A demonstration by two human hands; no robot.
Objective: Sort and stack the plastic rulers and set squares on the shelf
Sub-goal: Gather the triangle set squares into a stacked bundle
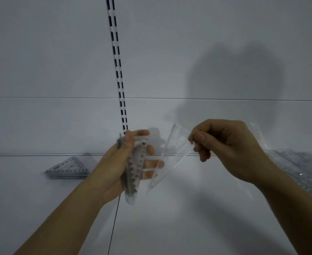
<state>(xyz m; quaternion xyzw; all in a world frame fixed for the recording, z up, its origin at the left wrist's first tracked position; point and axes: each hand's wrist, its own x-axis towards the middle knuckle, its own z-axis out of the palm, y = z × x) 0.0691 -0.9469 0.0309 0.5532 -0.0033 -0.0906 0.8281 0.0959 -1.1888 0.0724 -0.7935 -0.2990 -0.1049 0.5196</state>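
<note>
My left hand [120, 162] grips a bundle of clear plastic rulers [133, 173] with black numbers, held upright above the white shelf [41, 208]. My right hand [225, 144] pinches the upper edge of a single clear set square [171, 153], which hangs tilted between both hands and touches the left fingertips. A neat stack of clear set squares [67, 169] lies flat on the shelf at the left, near the back wall.
A loose heap of clear plastic pieces [298, 172] lies on the shelf at the right, partly behind my right forearm. A slotted white upright [117, 67] runs up the back panel. A seam [112, 227] splits the shelf below my left wrist.
</note>
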